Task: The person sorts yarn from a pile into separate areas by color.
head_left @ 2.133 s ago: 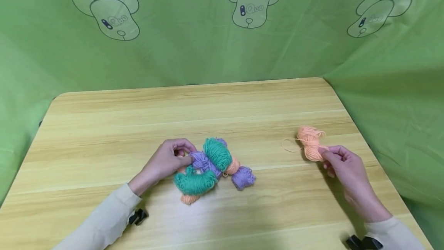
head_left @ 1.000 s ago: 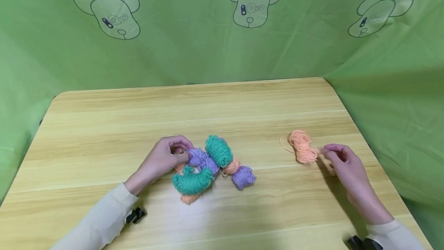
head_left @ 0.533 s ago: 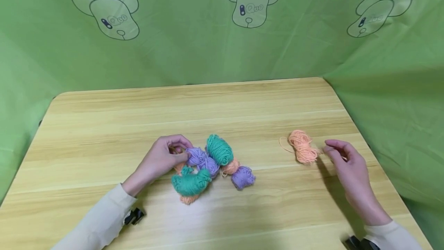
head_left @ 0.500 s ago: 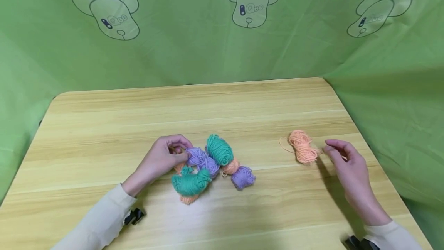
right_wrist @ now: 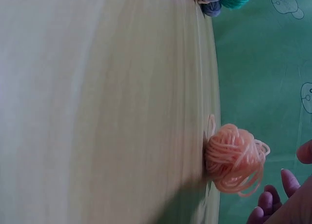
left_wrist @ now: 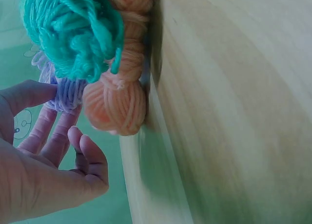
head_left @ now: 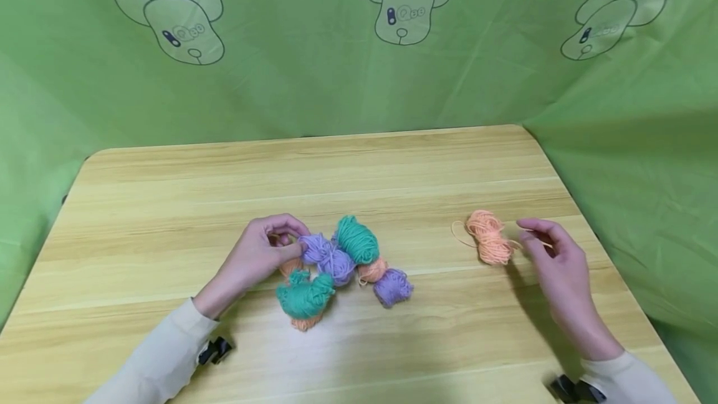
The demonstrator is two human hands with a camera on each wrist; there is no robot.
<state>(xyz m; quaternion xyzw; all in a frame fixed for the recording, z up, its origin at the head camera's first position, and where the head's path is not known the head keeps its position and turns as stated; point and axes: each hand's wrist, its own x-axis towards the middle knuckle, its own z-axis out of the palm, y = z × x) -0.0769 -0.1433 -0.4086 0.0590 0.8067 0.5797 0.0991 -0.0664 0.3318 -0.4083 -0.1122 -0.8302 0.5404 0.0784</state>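
At the left of the pile, my left hand [head_left: 263, 251] pinches the near end of a lilac skein of yarn [head_left: 336, 265] between thumb and fingers. Beside that skein lie a teal skein [head_left: 359, 240] and, nearer to me, another teal skein [left_wrist: 73, 33] on top of a peach skein [left_wrist: 117, 104]. My right hand [head_left: 561, 267] hovers just right of a lone peach skein [head_left: 488, 237], thumb and fingertips apart in the right wrist view. A loose strand trails from the skein toward these fingers.
A small purple skein [head_left: 392, 287] and a peach skein [head_left: 373, 270] lie at the pile's right side. The wooden table [head_left: 224, 186] ends at a green curtain [head_left: 303, 80] with printed animal heads behind and at the sides.
My right hand has let go of the lone peach skein, which now rests on the table. My left hand has drawn the lilac skein slightly up and left; the teal skeins have spread apart.
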